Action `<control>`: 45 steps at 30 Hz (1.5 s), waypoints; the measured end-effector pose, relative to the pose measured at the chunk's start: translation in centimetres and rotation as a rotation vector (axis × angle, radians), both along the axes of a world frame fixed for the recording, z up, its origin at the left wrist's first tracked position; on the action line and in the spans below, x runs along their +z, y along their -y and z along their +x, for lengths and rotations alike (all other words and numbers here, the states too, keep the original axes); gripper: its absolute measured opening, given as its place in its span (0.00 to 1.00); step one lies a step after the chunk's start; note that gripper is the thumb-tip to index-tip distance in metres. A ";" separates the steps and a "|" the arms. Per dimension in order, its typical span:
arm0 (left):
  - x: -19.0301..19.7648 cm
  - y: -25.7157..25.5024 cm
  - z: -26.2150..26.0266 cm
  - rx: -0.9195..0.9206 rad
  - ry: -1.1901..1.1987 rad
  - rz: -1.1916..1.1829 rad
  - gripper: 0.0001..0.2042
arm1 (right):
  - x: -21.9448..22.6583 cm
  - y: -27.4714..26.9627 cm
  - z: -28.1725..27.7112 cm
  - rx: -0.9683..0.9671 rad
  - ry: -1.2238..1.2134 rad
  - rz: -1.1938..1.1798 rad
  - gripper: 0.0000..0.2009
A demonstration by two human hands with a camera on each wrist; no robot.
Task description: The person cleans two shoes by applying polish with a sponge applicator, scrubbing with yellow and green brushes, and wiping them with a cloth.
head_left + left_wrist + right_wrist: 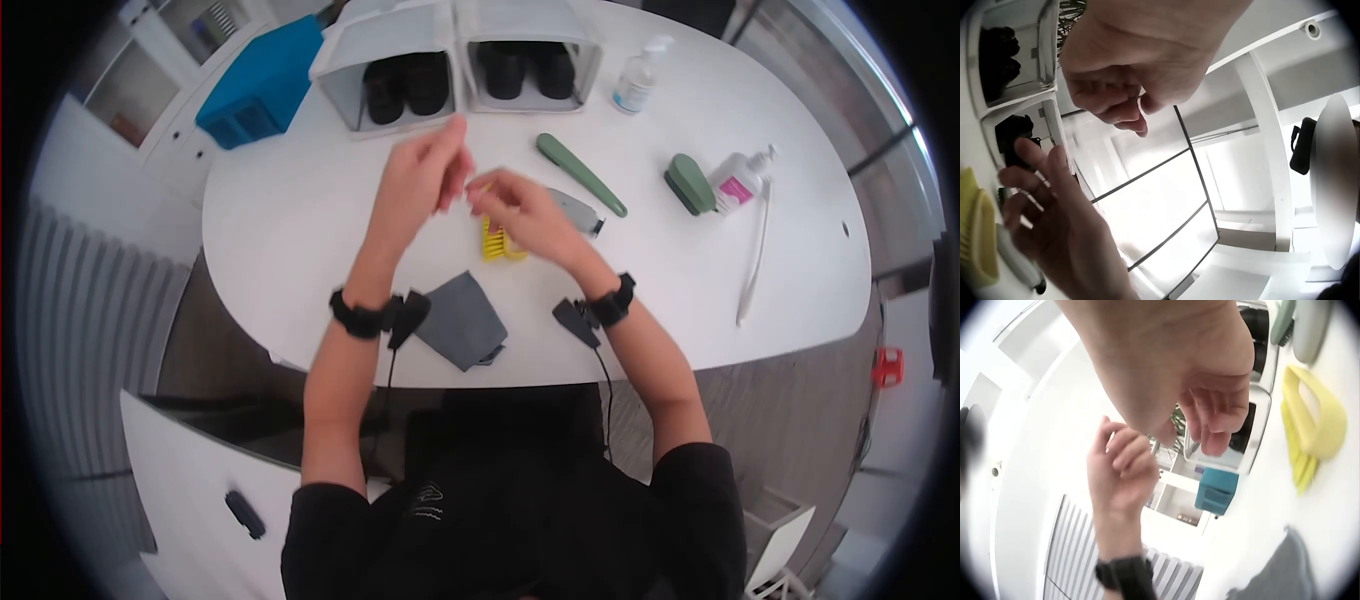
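Note:
Both hands are raised over the middle of the white table [300, 230], with nothing visible in either. My left hand [412, 185] has its fingers loosely bent, as the left wrist view also shows. Just to its right, my right hand [535, 218] hangs with relaxed, slightly bent fingers. Beneath the right hand lies a yellow brush [1329, 428] with a loop handle and yellow bristles, partly covered by that hand in the head view. A grey tool [576, 210] sticks out beyond the right hand. Nearer the body lies a folded grey cloth [462, 320].
Two open white boxes [385, 45] hold black shoes [425, 85] at the back. A long green tool [582, 175], a green brush [688, 185], pump bottles [636, 80] and a thin white stick [757, 255] lie or stand to the right. A blue box [262, 85] is at the left.

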State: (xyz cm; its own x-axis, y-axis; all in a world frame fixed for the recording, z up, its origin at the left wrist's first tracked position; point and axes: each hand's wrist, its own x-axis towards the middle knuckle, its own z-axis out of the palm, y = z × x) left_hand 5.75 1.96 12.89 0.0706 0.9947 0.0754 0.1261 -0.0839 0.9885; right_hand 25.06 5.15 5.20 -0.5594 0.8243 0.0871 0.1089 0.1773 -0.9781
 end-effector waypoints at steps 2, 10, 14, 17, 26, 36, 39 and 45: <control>-1.1 1.7 2.1 -0.027 -0.068 -0.152 0.31 | 0.7 -3.0 1.0 -0.123 -0.007 0.055 0.16; -8.7 6.5 10.5 -0.430 0.143 -0.285 0.28 | 5.2 -9.0 0.9 -0.481 -0.099 0.281 0.16; -8.1 5.7 13.5 -0.323 0.732 -0.361 0.24 | 5.7 -10.3 -1.6 -0.728 -0.105 0.557 0.13; -8.0 4.8 13.7 -0.197 0.847 -0.400 0.21 | 6.0 -10.0 -2.0 -0.739 -0.156 0.625 0.11; -9.1 0.6 14.0 -0.167 0.891 -0.311 0.16 | 4.9 -16.2 -0.6 -0.399 -0.823 -0.309 0.13; -9.6 6.0 6.3 -0.345 0.392 -0.405 0.16 | 0.5 -20.8 2.0 -0.470 0.438 0.361 0.20; -7.6 8.9 1.8 -0.447 -0.052 -0.347 0.17 | 0.1 -23.6 2.4 -0.626 0.673 0.600 0.23; -8.8 12.5 -0.5 -0.396 -0.682 -0.108 0.15 | -0.3 -27.3 1.6 -0.676 1.004 0.692 0.18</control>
